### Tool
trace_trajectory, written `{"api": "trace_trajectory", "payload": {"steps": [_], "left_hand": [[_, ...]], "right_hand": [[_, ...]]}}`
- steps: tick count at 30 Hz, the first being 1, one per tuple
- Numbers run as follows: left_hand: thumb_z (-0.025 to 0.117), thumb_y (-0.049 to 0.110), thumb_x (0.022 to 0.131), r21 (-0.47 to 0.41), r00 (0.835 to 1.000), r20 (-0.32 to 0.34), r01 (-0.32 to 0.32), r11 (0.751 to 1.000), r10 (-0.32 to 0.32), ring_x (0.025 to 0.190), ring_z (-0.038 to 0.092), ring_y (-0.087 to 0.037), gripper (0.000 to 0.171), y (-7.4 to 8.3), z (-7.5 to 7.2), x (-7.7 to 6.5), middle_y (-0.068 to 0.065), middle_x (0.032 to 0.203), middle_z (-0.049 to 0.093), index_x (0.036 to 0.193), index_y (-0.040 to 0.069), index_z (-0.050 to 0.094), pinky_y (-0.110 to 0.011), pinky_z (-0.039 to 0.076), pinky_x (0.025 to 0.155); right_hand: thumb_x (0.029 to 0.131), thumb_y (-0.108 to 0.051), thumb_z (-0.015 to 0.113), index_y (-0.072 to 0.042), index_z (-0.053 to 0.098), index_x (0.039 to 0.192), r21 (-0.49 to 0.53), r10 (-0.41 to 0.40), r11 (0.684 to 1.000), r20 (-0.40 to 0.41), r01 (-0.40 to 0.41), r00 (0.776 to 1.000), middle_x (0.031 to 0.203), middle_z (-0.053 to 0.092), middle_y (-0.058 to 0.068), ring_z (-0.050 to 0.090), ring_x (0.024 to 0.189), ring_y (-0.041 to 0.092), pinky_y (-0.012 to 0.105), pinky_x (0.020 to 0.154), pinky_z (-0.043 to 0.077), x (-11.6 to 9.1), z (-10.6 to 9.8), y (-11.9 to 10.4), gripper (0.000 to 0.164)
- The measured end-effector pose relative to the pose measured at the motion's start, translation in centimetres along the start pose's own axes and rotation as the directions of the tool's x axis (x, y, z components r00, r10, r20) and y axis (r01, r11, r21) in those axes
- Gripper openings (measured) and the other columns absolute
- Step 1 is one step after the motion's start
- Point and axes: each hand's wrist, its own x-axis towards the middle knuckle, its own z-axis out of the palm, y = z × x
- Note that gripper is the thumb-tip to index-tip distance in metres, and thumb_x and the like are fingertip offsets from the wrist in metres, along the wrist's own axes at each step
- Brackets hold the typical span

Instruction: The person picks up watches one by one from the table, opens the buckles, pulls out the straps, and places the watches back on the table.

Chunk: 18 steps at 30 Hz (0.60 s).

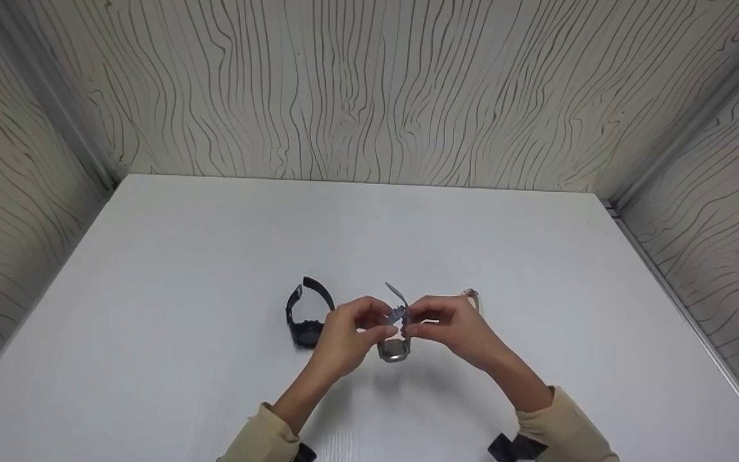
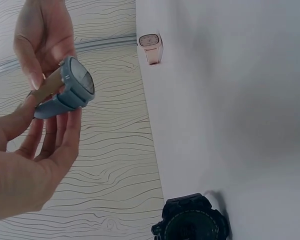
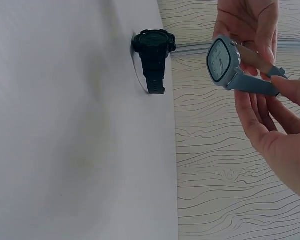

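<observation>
Both hands hold a blue-grey wristwatch (image 1: 394, 350) above the white table, its case toward the person and its strap rising away. My left hand (image 1: 348, 335) pinches one strap half beside the buckle (image 1: 398, 313). From the other side my right hand (image 1: 458, 323) pinches the other half, whose tip points up past the fingers. The square-round dial (image 3: 220, 62) shows in the right wrist view. In the left wrist view the strap (image 2: 57, 106) forms a loop between the fingers, partly hidden by them.
On the table (image 1: 215, 256), a black wristwatch (image 1: 307, 334) stands just left of the left hand. A pink wristwatch (image 2: 151, 47) stands beyond the right hand, mostly hidden in the head view. Wood-patterned walls (image 1: 344, 96) enclose the table's back and sides.
</observation>
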Motion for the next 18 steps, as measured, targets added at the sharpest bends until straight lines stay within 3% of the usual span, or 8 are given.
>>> {"api": "trace_trajectory", "payload": {"steps": [4, 8, 13, 18], "left_hand": [[0.069, 0.013, 0.081, 0.006, 1.0, -0.002, -0.017, 1.0, 0.017, 0.082, 0.062, -0.014, 0.017, -0.06, -0.07, -0.05, -0.001, 0.089, 0.066, 0.097, 0.009, 0.063, -0.035, 0.049, 0.076], [0.068, 0.014, 0.082, -0.008, 1.0, -0.007, -0.024, 1.0, 0.023, 0.083, 0.062, -0.014, 0.017, 0.04, -0.17, 0.0, 0.0, 0.09, 0.065, 0.098, 0.009, 0.063, -0.034, 0.049, 0.077], [0.066, 0.01, 0.083, -0.113, 1.0, -0.031, -0.003, 0.994, 0.0, 0.085, 0.062, -0.018, 0.019, 0.22, -0.46, 0.04, -0.006, 0.092, 0.063, 0.1, 0.004, 0.062, -0.026, 0.052, 0.073], [0.065, 0.006, 0.084, -0.224, 0.998, -0.052, 0.029, 0.974, -0.042, 0.086, 0.063, -0.022, 0.021, 0.18, -0.72, 0.01, -0.01, 0.091, 0.061, 0.103, 0.001, 0.059, -0.026, 0.052, 0.072]], "right_hand": [[0.083, -0.01, 0.066, 0.007, 0.062, 0.102, 0.0, -0.006, 1.0, -0.012, 0.006, 1.0, 0.095, 0.062, 0.016, 0.061, 0.093, 0.027, 0.034, 0.081, 0.05, -0.03, -0.06, -0.02, 0.026], [0.083, -0.011, 0.067, 0.004, 0.064, 0.102, 0.002, -0.025, 1.0, -0.019, 0.025, 0.999, 0.095, 0.062, 0.017, 0.061, 0.092, 0.026, 0.035, 0.081, 0.05, -0.08, -0.22, -0.13, 0.024], [0.082, -0.008, 0.067, 0.001, 0.065, 0.099, 0.015, -0.031, 0.999, -0.019, 0.031, 0.999, 0.092, 0.062, 0.019, 0.062, 0.088, 0.027, 0.036, 0.08, 0.051, -0.19, -0.47, -0.04, 0.02], [0.084, -0.007, 0.064, 0.004, 0.063, 0.1, 0.066, -0.027, 0.997, -0.018, 0.028, 0.999, 0.091, 0.063, 0.021, 0.063, 0.085, 0.03, 0.037, 0.082, 0.05, -0.35, -0.73, 0.3, 0.019]]}}
